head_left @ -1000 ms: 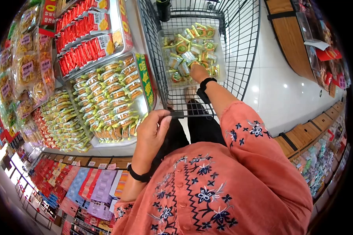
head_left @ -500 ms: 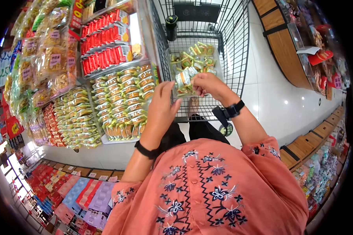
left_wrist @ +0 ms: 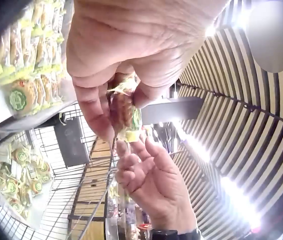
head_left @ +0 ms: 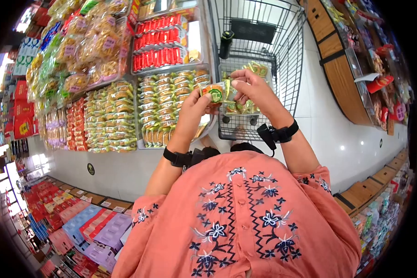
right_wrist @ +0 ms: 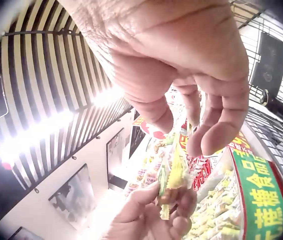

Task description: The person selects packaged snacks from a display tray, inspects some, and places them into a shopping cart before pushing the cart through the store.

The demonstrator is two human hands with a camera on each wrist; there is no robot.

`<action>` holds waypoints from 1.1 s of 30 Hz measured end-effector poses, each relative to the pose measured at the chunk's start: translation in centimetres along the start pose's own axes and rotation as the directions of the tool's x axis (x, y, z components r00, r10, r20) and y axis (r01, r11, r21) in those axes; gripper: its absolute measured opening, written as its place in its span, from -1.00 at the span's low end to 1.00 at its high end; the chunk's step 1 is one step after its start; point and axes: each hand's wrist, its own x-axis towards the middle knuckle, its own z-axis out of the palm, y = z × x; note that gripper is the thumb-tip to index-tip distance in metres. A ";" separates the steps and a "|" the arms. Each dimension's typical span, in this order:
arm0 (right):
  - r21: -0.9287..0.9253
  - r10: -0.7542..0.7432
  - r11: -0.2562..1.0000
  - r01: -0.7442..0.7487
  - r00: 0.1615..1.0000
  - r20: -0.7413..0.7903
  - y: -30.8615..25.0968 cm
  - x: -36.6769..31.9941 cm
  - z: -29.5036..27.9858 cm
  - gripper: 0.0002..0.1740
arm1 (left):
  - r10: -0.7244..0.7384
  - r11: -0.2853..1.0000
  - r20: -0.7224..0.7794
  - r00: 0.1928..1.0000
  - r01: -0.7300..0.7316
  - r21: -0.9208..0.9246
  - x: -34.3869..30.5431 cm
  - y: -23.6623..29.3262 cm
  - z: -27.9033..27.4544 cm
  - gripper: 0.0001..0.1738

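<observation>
A small round pastry in a clear, yellow-green wrapper with a green label [head_left: 215,94] is held up between both hands, over the near left side of the shopping cart [head_left: 289,76]. My left hand [head_left: 192,113] grips its left side, thumb on the label. My right hand [head_left: 260,95] pinches the wrapper's yellow end, which stretches up to its fingertips in the right wrist view. The browned side of the pastry [left_wrist: 122,111] shows between the left fingers and thumb. Beneath the hands, a translucent tray [left_wrist: 42,204] of similar wrapped pastries sits in the cart.
To the left, a display holds rows of wrapped pastries [head_left: 164,111], red packets [head_left: 160,58] and bagged snacks [head_left: 74,51]. A black bottle [head_left: 225,44] stands inside the cart. Wooden-fronted shelving [head_left: 340,76] curves along the right, across a white tiled floor.
My right hand has lifted a wrapped pastry out of the tray and brought it up. My left hand has moved from the cart's handle side to take hold of it. The head view has shifted left.
</observation>
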 end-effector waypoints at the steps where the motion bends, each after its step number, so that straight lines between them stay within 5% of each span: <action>1: 0.016 -0.011 1.000 0.010 1.000 0.025 0.1 0.0 0.6 -0.52 | -0.016 0.999 0.004 1.000 0.016 -0.036 -0.4 0.3 -0.5 -0.69; 9: -0.002 0.028 1.000 -0.028 0.957 0.288 0.0 0.9 4.9 -0.60 | -0.046 0.996 0.015 0.999 0.047 -0.077 -2.5 0.9 -3.4 -0.59; 13: -0.023 0.012 1.000 -0.007 0.963 0.269 -0.3 1.0 6.3 -0.62 | 0.024 0.970 -0.037 0.999 -0.014 0.242 -2.5 1.0 -6.0 -0.56; 16: -0.097 -0.008 0.995 0.032 0.970 0.244 0.7 1.6 6.8 -0.62 | 0.289 0.857 -0.033 0.957 -0.243 0.454 -1.9 0.8 -7.2 -0.58; 20: -0.167 -0.044 0.982 0.083 0.974 0.223 2.7 2.1 7.8 -0.66 | 0.463 0.304 0.289 0.838 -0.456 0.836 -0.6 1.2 -8.7 -0.48; 24: -0.386 -0.262 0.867 0.315 0.947 0.184 3.6 1.2 8.2 -0.69 | 0.298 0.264 0.326 0.897 -0.405 0.875 -0.3 0.9 -8.1 -0.69; 27: -0.369 -0.388 0.840 0.398 0.916 0.105 5.1 1.8 8.0 -0.69 | 0.337 0.274 0.269 0.902 -0.367 0.889 0.1 -0.6 -8.0 -0.68; 33: -0.269 -0.227 0.940 0.212 0.973 -0.029 4.8 0.9 6.3 -0.71 | 0.330 0.202 0.199 0.923 -0.275 0.940 0.0 -2.5 -7.0 -0.66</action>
